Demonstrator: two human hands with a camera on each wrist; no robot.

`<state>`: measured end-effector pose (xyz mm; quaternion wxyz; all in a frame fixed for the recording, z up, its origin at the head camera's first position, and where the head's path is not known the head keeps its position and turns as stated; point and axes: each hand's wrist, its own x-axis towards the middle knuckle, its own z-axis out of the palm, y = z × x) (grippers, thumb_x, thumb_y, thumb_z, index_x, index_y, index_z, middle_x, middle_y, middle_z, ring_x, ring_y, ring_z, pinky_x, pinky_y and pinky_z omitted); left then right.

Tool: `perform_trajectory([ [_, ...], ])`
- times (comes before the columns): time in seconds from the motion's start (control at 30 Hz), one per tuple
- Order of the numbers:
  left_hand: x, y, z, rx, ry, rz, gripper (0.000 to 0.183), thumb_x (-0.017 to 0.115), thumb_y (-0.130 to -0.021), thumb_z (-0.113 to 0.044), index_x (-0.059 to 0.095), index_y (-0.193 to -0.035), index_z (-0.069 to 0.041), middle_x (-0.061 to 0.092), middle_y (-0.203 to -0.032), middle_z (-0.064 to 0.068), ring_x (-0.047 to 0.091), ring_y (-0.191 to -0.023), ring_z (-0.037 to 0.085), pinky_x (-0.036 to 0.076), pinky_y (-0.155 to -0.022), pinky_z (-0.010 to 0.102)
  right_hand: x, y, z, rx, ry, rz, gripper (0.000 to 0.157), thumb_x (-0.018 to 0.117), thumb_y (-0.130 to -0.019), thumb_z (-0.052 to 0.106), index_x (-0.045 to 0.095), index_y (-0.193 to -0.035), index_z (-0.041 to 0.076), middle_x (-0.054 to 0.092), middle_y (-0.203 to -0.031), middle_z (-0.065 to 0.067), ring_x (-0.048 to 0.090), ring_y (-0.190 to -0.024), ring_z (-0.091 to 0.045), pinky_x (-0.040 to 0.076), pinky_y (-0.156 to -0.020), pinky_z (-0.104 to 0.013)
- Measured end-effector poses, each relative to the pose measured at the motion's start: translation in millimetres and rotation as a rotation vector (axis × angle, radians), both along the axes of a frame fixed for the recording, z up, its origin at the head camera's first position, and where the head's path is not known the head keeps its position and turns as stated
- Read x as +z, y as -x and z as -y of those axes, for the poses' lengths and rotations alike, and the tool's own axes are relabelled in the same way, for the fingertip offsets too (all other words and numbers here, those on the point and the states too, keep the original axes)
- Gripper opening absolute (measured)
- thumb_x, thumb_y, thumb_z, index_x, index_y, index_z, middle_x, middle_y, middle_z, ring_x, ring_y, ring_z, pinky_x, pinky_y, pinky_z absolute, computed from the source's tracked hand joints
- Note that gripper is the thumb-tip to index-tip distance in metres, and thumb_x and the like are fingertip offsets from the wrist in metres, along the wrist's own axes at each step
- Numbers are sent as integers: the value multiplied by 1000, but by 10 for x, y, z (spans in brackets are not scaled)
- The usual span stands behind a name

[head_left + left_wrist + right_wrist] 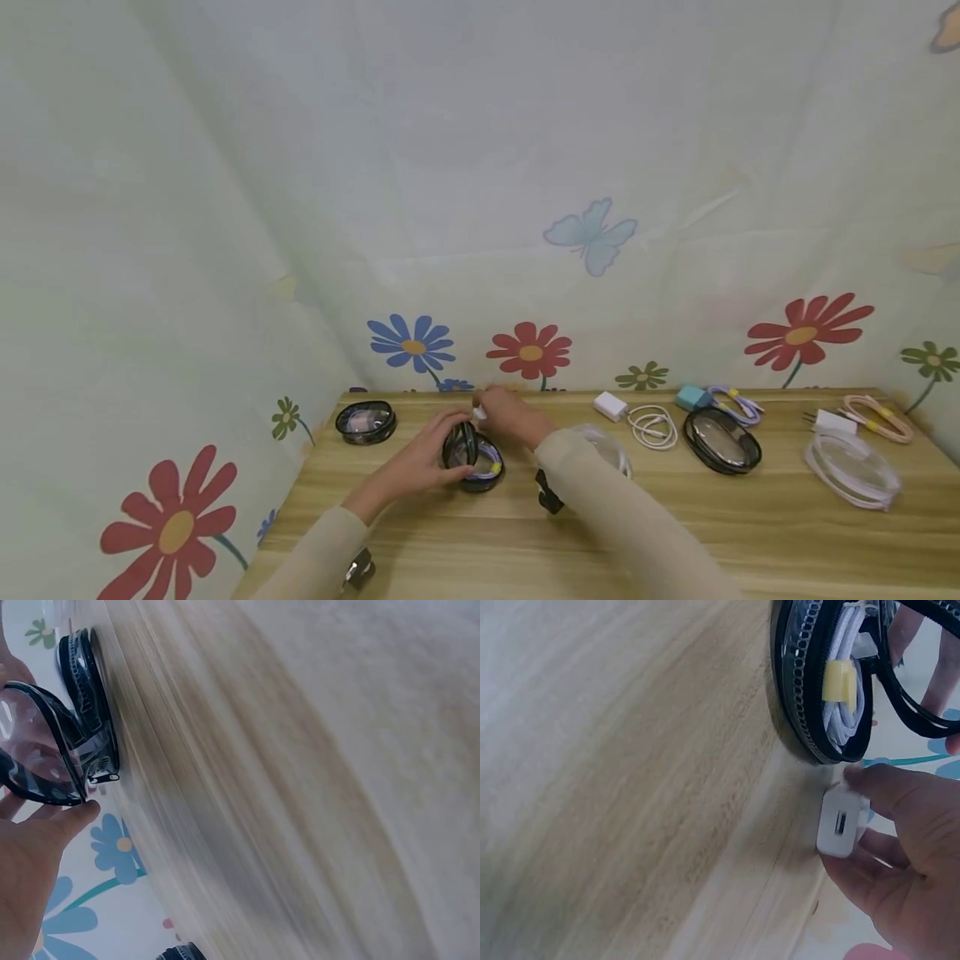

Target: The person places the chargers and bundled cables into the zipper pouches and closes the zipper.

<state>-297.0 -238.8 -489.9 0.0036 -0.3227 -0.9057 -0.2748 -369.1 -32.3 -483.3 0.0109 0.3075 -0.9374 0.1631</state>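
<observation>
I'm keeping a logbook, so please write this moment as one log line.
left hand: holds lid of black-edged case up | right hand: grips white charger beside case | inside case: cable with yellow band

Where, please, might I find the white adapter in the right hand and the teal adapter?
White adapter (838,823), right wrist view: on its slotted face.
Teal adapter (692,398), head view: middle of its body.

On one table (480,550) five cases (722,442) are being seen, three edged in black and two in white. Four chargers (611,407) are being counted, three white and one teal. Four coiled cables (652,427) are being made out, two purple, one white and one peach. Two hands (420,461) (513,414) are being shown. The contents (367,420) of the leftmost case (365,437), unclear, are being left uncounted.
</observation>
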Motion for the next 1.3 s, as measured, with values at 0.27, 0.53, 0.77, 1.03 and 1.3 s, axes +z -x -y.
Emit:
perform_trajectory([
  [0.27,1,-24,-19,-1,-22,-30,81,83,-86,-37,43,-151,-8,42,-158,12,43,-147,31,40,-118,56,-16,-18,-120,16,49,15,20,73,-92,4,70,-111,5,74,-104,-14,69,-96,-27,58,-89,-40],
  [0.53,26,-37,-22,6,-19,9,81,81,-87,-42,42,-152,-11,40,-159,13,42,-149,32,40,-118,57,36,-30,-265,47,83,78,20,81,-85,4,76,-105,9,76,-107,-11,67,-99,-25,57,-92,-42],
  [0.77,16,-5,-34,25,-11,13,79,81,-86,-46,42,-151,-21,40,-160,6,41,-149,29,40,-120,55,144,-56,-419,67,94,156,23,84,-83,7,77,-105,10,76,-112,-9,68,-106,-27,56,-94,-44],
  [1.03,-1,12,-20,21,-10,18,79,81,-87,-45,42,-151,-20,39,-161,12,40,-150,31,38,-120,56,259,-148,-542,123,127,186,25,84,-83,9,77,-107,10,76,-117,-12,70,-113,-31,58,-95,-44],
  [1.3,-6,32,-26,5,-10,-2,79,81,-87,-43,43,-150,-16,40,-160,11,41,-150,30,39,-120,55,366,-255,-588,162,129,198,26,84,-84,10,76,-109,11,76,-117,-11,72,-114,-31,61,-89,-39],
])
